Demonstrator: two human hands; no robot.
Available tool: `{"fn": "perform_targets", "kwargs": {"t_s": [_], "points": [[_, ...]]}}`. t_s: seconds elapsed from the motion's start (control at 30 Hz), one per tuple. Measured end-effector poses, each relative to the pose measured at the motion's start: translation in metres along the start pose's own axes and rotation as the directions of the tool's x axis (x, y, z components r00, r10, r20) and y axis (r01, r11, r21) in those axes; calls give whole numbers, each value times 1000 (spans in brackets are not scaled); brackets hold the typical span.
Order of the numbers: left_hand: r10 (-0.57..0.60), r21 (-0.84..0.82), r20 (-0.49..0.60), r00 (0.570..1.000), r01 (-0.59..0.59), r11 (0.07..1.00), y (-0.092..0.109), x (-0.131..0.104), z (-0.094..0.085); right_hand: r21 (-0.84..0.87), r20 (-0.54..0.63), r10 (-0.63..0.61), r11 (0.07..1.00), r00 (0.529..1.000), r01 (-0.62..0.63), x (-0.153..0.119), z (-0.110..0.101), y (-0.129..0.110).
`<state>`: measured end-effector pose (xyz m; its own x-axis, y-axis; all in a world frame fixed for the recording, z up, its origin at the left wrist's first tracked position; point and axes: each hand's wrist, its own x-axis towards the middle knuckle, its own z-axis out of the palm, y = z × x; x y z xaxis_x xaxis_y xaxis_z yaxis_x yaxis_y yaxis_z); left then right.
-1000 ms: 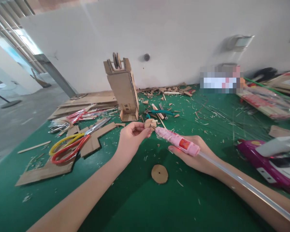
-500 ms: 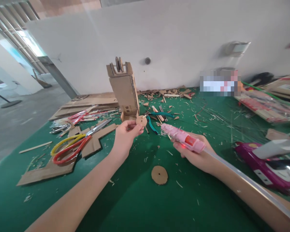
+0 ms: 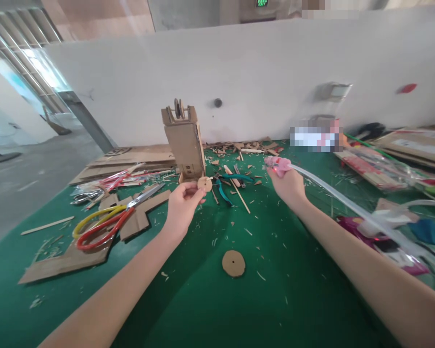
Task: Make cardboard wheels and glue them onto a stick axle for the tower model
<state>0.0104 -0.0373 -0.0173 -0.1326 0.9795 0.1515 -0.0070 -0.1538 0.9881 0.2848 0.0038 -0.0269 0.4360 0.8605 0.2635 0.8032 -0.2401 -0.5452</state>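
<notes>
Pinched between the thumb and fingers of my left hand is a small cardboard disc with a light stub at its top. Just behind that hand stands an upright cardboard tower with wheel-like discs on top. My right hand is wrapped round a pink glue gun, held out over the table and pointing left. A larger cardboard disc with a centre hole lies flat nearer to me.
Scissors with red and yellow handles lie on cardboard pieces at the left. Teal pliers and sticks lie mid-table on the green surface. A purple device and packets are at the right.
My right hand and the glue gun have moved forward, away from the disc in my left hand. That disc has shifted slightly left in view. The camera view has tilted up a little.
</notes>
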Motion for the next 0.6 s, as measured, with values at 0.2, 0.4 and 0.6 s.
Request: {"fn": "perform_targets", "kwargs": {"t_s": [0.2,0.4,0.6], "points": [[7,14,26,1000,-7,1000,-3,1,0,-198,111,43,980,993,-20,17,0,1],[47,16,61,997,-48,999,-7,-2,1,-332,252,45,942,967,42,21,-13,2],[76,17,94,993,-78,997,-6,-4,1,-420,284,-46,892,958,167,2,-40,-3]]}}
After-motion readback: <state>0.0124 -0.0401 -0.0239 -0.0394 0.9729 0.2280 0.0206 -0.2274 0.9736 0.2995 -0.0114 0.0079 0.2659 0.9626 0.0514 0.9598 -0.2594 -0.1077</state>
